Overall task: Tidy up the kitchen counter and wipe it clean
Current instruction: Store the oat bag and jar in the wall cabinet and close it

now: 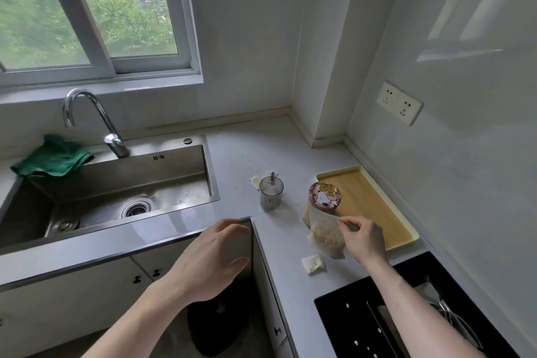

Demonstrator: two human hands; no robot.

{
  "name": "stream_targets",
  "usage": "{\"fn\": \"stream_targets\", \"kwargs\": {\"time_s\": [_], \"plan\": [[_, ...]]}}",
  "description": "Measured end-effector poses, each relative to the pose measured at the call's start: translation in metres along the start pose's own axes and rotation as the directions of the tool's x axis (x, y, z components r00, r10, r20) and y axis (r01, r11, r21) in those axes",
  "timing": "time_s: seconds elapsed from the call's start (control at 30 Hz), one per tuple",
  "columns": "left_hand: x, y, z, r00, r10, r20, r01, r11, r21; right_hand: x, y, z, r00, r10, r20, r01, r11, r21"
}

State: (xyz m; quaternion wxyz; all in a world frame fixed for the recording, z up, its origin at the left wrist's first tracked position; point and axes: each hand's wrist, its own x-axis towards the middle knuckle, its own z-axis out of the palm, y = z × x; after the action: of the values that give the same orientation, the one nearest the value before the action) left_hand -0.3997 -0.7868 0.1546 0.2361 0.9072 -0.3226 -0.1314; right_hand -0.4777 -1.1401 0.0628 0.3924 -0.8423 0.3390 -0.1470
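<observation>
A: What is on the far left?
B: A green cloth (53, 160) lies by the sink (116, 192), under the tap (96, 119).
A: What does the left hand (212, 261) do?
B: Its fingers are straight and loose. The grip is released and holds nothing. The fingertips are at the corner edge of the tabletop (279, 229).
A: Any words to read?
B: The round cup lid (325, 194) shows a cartoon dog. The letters are too blurry to read. A clear cup (271, 193) stands to the left of it.
A: And the right hand (364, 237)?
B: It pinches the top of a clear bag of crumbs (325, 237), beside the yellow tray (369, 200). A crumpled paper (313, 263) lies near.
</observation>
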Motion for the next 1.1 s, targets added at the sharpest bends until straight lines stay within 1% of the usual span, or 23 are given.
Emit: {"fn": "stream_targets", "kwargs": {"time_s": [0.1,0.17,0.3,0.4,0.53,0.6,0.7,0.8,0.87,0.93,1.0,1.07,1.1], "plan": [[0.008,-0.001,-0.002,1.000,0.000,-0.012,0.000,1.000,0.005,0.019,-0.001,0.012,1.000,0.006,-0.010,-0.006,1.000,0.000],[0.014,-0.002,-0.002,1.000,-0.001,-0.015,0.001,1.000,0.005,0.030,0.001,0.018,1.000,0.027,0.008,-0.027,1.000,-0.011],[0.021,-0.005,0.000,1.000,-0.007,-0.013,0.007,1.000,0.004,0.043,0.017,0.027,0.994,0.110,0.013,-0.108,0.989,-0.104],[0.021,-0.011,0.001,1.000,-0.017,-0.005,0.017,1.000,0.007,0.047,0.027,0.027,0.985,0.173,-0.029,-0.175,0.981,-0.084],[0.024,-0.021,0.000,0.999,-0.034,-0.009,0.034,0.999,0.006,0.053,0.024,0.026,0.985,0.167,-0.050,-0.170,0.982,-0.077],[0.026,-0.024,0.000,0.999,-0.038,-0.012,0.038,0.999,0.003,0.053,0.020,0.026,0.987,0.155,-0.051,-0.159,0.983,-0.086],[0.027,-0.027,0.002,0.999,-0.038,-0.019,0.038,0.999,0.000,0.043,0.012,0.029,0.993,0.098,-0.059,-0.106,0.983,-0.152],[0.023,-0.032,0.003,0.999,-0.046,-0.025,0.046,0.999,-0.011,0.022,-0.002,0.032,0.990,-0.048,-0.133,0.031,0.992,-0.123],[0.017,-0.037,0.002,0.998,-0.058,-0.031,0.058,0.998,-0.023,0.001,-0.017,0.037,0.982,-0.140,-0.129,0.131,0.988,-0.077],[0.007,-0.046,0.001,0.997,-0.070,-0.045,0.069,0.997,-0.037,-0.027,-0.035,0.048,0.977,-0.207,-0.043,0.207,0.978,-0.012],[-0.009,-0.061,-0.003,0.993,-0.105,-0.061,0.102,0.994,-0.049,-0.059,-0.060,0.063,0.960,-0.245,0.138,0.235,0.968,0.089],[-0.025,-0.076,-0.008,0.984,-0.156,-0.085,0.150,0.986,-0.067,-0.087,-0.089,0.077,0.902,-0.287,0.323,0.243,0.955,0.170],[-0.033,-0.082,-0.010,0.978,-0.183,-0.097,0.176,0.981,-0.077,-0.098,-0.101,0.082,0.867,-0.310,0.391,0.252,0.948,0.193]]}}
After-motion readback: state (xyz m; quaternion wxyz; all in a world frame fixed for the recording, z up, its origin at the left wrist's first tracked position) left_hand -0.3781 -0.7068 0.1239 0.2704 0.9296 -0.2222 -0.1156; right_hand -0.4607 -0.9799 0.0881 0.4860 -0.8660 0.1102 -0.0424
